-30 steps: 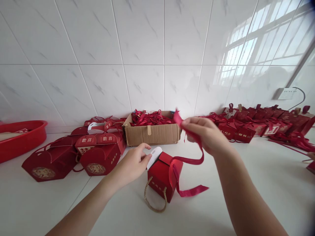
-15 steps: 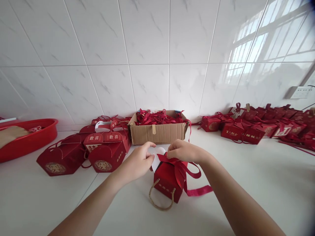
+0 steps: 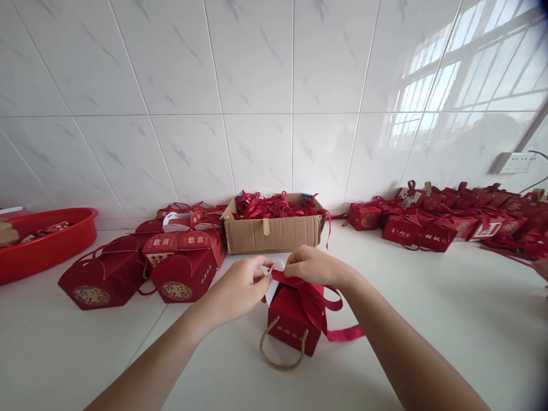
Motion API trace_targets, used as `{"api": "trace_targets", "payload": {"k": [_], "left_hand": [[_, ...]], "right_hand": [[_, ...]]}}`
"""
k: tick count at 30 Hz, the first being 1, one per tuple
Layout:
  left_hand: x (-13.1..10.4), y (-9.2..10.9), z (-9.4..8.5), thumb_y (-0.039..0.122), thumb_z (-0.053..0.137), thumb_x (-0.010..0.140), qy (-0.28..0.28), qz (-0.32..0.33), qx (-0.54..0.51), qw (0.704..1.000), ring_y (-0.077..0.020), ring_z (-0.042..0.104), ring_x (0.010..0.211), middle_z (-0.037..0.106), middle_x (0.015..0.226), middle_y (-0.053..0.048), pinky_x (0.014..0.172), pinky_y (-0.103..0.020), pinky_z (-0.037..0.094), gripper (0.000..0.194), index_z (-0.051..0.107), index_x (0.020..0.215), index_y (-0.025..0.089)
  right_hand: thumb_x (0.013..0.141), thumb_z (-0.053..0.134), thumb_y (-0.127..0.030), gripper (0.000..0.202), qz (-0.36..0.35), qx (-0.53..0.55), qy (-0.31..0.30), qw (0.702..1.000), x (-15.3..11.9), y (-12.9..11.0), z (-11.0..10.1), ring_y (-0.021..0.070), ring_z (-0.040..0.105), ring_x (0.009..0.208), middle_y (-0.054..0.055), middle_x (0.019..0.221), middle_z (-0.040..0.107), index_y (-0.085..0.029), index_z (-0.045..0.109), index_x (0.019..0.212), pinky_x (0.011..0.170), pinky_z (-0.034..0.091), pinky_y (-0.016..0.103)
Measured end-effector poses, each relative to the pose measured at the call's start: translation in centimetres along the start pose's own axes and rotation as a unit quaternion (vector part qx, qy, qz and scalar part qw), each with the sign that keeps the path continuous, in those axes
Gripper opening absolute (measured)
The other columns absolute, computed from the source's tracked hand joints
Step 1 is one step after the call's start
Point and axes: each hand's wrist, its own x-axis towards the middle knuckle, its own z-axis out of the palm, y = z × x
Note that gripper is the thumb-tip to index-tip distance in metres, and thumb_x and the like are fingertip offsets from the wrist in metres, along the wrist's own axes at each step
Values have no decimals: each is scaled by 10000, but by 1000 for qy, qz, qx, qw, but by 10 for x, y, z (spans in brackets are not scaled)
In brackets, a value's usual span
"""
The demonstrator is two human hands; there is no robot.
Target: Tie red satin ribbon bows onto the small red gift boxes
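A small red gift box [image 3: 293, 319] with a rope handle [image 3: 280, 365] stands on the white table in front of me. Red ribbon [image 3: 314, 299] lies over its top, and one tail [image 3: 345, 333] trails to the right. A white inner flap [image 3: 271, 292] stands up at the box's back left. My left hand [image 3: 244, 285] is closed at that corner, its thumb and fingertips pinching the ribbon's end beside the flap. My right hand [image 3: 314, 265] pinches the ribbon above the box's top, its fingertips partly hidden.
Behind the box stands a cardboard carton [image 3: 274, 235] full of red ribbons. Larger red boxes [image 3: 103, 279] and a red basin [image 3: 51, 251] are on the left. Many small red boxes [image 3: 419, 231] line the right back. Part of another person's hand [image 3: 542, 268] shows at the right edge.
My left fingertips have closed in on the ribbon's end beside the flap. The other person's hand has appeared at the right edge, and the light-coloured thing over the basin has drawn back left.
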Motion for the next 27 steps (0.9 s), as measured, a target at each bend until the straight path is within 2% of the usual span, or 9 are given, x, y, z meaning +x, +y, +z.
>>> {"api": "trace_targets", "payload": {"k": [2,5,12,16,19,22,24,27], "left_hand": [[2,-1,0,484,408,864,6,10,13,1000,-147,506,573,606,710,5,491,-241,328,348,588,982,211],[5,-3,0,492,355,882,17,24,26,999,-140,484,579,558,664,15,501,-241,325,373,557,766,200],[9,-4,-1,431,429,849,20,17,47,999,-136,502,549,614,626,20,478,-222,315,249,501,763,209],[14,-10,-10,405,417,831,57,-3,116,992,-168,573,576,671,714,-23,463,-234,336,236,529,755,212],[19,-18,-25,345,440,788,128,-52,250,958,-198,594,578,682,729,-51,463,-257,332,185,563,728,222],[18,-26,-49,272,490,714,204,-117,349,907,-295,618,663,665,695,-130,538,-329,373,124,557,637,202],[14,-28,-65,253,489,705,235,-142,370,887,-378,612,750,649,717,-192,584,-400,388,131,549,614,182],[8,-30,-84,289,418,776,273,-146,397,864,-464,540,962,624,911,-249,656,-478,389,237,600,745,141]], "right_hand": [[664,464,-252,256,-4,1,6,1000,0,-1,1,74,205,467,-53,511,231,-196,261,519,423,146,252],[659,447,-241,240,-12,8,3,1000,0,-2,4,75,210,469,-54,505,234,-195,260,515,425,152,250],[689,472,-262,242,-16,-27,9,999,0,-1,2,75,269,469,-55,499,297,-188,327,509,429,203,239],[736,530,-350,188,-5,-71,52,996,-3,-3,-6,94,393,493,-38,545,457,-187,525,642,446,294,232],[755,541,-344,152,2,-116,94,989,-10,-2,-17,116,486,549,-2,662,581,-196,577,766,474,366,237],[749,554,-306,112,3,-184,121,975,-23,2,-31,144,560,650,32,807,648,-204,595,765,522,424,254],[705,599,-276,82,15,-227,97,969,-33,7,-41,163,590,679,34,830,669,-216,633,749,526,441,265],[582,715,-271,98,33,-235,34,971,-43,13,-47,174,613,602,31,740,692,-241,687,671,444,422,263]]}}
